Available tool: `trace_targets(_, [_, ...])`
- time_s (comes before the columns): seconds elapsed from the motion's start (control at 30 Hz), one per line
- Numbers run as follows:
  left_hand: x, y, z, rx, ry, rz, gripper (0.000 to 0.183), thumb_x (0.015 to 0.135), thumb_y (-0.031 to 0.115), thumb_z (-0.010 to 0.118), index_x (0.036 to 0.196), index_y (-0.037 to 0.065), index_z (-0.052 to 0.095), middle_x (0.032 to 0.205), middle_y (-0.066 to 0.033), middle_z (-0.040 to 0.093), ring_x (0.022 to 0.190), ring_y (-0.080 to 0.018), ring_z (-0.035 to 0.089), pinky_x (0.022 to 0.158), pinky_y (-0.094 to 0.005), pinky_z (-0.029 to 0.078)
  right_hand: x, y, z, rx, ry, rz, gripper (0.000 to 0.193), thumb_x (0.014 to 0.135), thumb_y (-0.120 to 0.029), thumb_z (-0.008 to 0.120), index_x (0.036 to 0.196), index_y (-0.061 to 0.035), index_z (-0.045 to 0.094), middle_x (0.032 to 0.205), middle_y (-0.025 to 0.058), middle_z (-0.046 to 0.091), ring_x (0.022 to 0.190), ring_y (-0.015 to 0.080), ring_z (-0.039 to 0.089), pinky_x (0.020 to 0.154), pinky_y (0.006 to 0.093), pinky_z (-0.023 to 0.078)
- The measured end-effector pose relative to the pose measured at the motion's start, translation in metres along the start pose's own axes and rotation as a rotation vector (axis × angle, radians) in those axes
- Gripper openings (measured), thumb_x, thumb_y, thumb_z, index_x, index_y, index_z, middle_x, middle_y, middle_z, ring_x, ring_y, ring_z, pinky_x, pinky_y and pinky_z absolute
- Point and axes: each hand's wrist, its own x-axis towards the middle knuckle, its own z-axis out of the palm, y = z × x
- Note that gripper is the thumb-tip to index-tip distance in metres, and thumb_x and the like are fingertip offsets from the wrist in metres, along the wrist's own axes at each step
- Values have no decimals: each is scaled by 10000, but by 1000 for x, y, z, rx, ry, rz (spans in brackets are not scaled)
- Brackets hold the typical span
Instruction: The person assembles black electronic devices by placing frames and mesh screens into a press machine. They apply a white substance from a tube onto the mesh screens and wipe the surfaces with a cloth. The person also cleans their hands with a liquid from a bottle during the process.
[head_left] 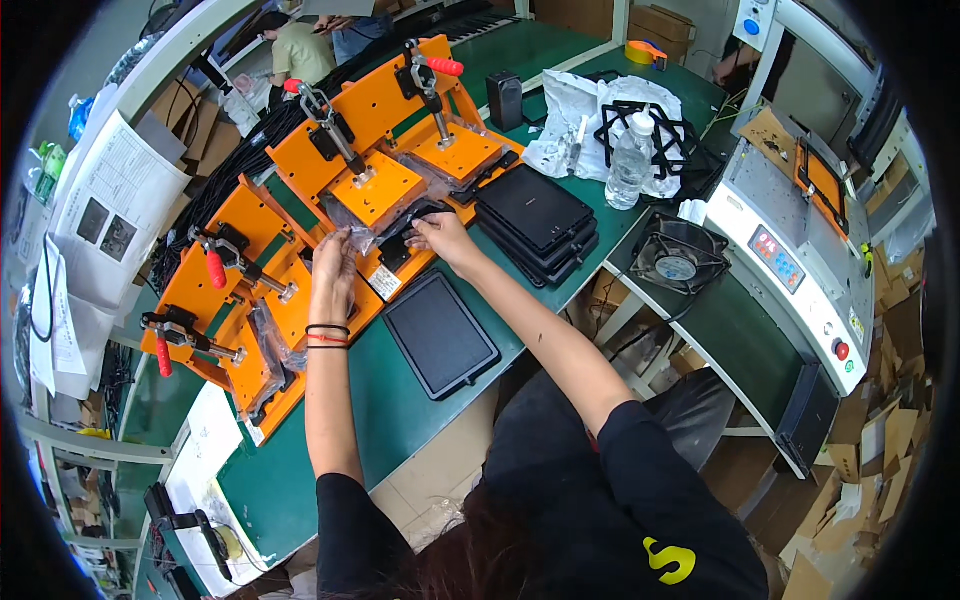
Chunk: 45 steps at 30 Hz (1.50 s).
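Clear plastic bag at the orange press jig, both hands on it

Clear plastic bag (375, 228) is lying on the front of the orange jig (300, 160), just near of the second orange press plate (378, 190), with a black flat part (415, 222) partly inside it. Left hand (333, 258) is pinching the bag's left edge, grip clenched on the film. Right hand (438, 235) is pinching the right end, fingertips closed on bag and black part together. Bag's long axis is running left to right between the two hands, slightly rising toward the far right. Both hands are touching it; neither is nearer. Black tablet-like panel (440, 335) is resting flat on the green counter (300, 480), near side of the jig. Stack of similar black panels (535, 220) is sitting just right of the right hand. Water bottle (630, 160) is standing further off.
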Motion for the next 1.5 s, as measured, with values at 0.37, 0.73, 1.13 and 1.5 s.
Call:
trace_targets(0.37, [-13, 29, 38, -344, 4, -289, 198, 859, 141, 535, 952, -32, 511, 814, -100, 590, 712, -225, 579, 744, -345, 522, 5, 1, -2, -95, 196, -73, 253, 814, -120, 595, 881, 123, 577, 790, 154, 654, 640, 165, 659, 573, 243, 529])
trace_targets(0.73, [33, -4, 21, -511, -221, 4, 476, 830, 415, 548, 1143, 57, 522, 1182, -98, 557, 1096, -287, 504, 970, -430, 370, -7, -2, 13, -183, 149, 76, 220, 848, -143, 585, 869, 67, 524, 788, 136, 600, 678, 176, 641, 591, 239, 526])
trace_targets(1.13, [61, -18, 29, -420, -283, -7, 436, 868, 382, 486, 1205, 107, 471, 1262, -78, 502, 1196, -276, 430, 1048, -413, 276, -65, -11, -8, -22, 220, -20, 287, 839, -175, 569, 880, 105, 517, 741, 143, 610, 603, 185, 646, 545, 254, 540])
trace_targets(1.5, [26, 9, -6, -181, -23, -274, 502, 823, 419, 545, 1081, -11, 516, 995, -143, 565, 927, -303, 550, 879, -399, 441, -218, -72, -33, 41, 140, -42, 150, 898, -39, 497, 1020, 45, 468, 927, 125, 587, 784, 163, 625, 710, 287, 559])
